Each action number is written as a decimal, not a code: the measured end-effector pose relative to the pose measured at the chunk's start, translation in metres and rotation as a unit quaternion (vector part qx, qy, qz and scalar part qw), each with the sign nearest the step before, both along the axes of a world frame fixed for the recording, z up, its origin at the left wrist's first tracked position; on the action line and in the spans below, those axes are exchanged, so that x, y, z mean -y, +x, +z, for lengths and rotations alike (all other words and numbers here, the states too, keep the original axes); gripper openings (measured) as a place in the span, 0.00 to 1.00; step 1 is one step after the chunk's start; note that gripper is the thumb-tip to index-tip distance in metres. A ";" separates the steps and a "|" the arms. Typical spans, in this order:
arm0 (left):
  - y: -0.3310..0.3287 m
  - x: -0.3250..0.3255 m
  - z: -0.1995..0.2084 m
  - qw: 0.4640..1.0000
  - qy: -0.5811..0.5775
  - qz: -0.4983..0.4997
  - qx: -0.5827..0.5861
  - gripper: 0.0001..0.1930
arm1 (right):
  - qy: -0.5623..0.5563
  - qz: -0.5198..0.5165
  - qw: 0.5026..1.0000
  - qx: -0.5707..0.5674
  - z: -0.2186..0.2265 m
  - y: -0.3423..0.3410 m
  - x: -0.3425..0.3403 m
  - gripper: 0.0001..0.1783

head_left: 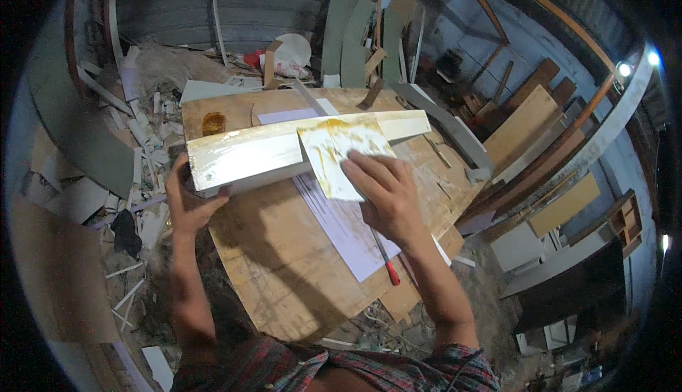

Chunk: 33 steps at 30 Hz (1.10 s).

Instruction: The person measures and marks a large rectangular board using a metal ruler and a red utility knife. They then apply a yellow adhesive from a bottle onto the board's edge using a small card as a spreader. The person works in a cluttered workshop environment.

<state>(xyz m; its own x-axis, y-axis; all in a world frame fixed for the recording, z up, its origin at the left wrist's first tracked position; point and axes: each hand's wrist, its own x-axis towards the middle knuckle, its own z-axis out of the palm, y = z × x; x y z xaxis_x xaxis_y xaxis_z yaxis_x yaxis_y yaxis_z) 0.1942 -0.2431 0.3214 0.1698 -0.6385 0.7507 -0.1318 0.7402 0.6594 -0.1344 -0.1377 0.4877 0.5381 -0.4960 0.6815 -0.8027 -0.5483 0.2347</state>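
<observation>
A long, pale wooden piece (245,158) with a shiny wet-looking face is held tilted above the worktable. My left hand (192,204) is closed around its left end, the thumb beneath. My right hand (387,193) grips a thin white sheet (330,168) smeared with yellow-brown glue. The sheet's upper edge lies against the long face of the wooden piece, right of its middle. Behind the piece, near its left end, an amber glue pot (213,123) stands on the table. Below my right hand lies a slim tool with a red handle (393,273), partly hidden.
The plywood worktable (284,278) carries a lilac sheet (359,260) and loose strips. A grey curved piece (451,129) rests along its right edge. Offcuts (145,158) litter the floor at left. Boards (522,126) lean at right, and a wall of corrugated sheet (170,8) stands behind.
</observation>
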 end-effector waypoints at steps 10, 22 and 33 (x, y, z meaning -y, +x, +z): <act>-0.004 -0.007 0.006 0.997 -0.017 0.071 0.007 0.38 | -0.021 0.022 0.999 0.023 0.007 -0.007 0.019 0.36; 0.015 -0.003 -0.007 0.993 0.019 0.066 0.097 0.43 | -0.037 0.046 0.998 -0.016 0.005 0.002 -0.026 0.34; -0.007 0.003 0.012 1.000 0.014 -0.008 -0.006 0.39 | 0.149 0.101 0.980 -0.086 0.010 0.062 -0.076 0.30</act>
<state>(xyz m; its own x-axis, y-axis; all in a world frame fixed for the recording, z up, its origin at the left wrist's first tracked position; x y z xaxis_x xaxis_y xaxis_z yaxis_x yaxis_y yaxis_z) 0.1869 -0.2459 0.3330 0.1687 -0.6618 0.7305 -0.1126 0.7233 0.6813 -0.0723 -0.0615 0.4976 0.7393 -0.5313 0.4137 -0.6339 -0.7563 0.1615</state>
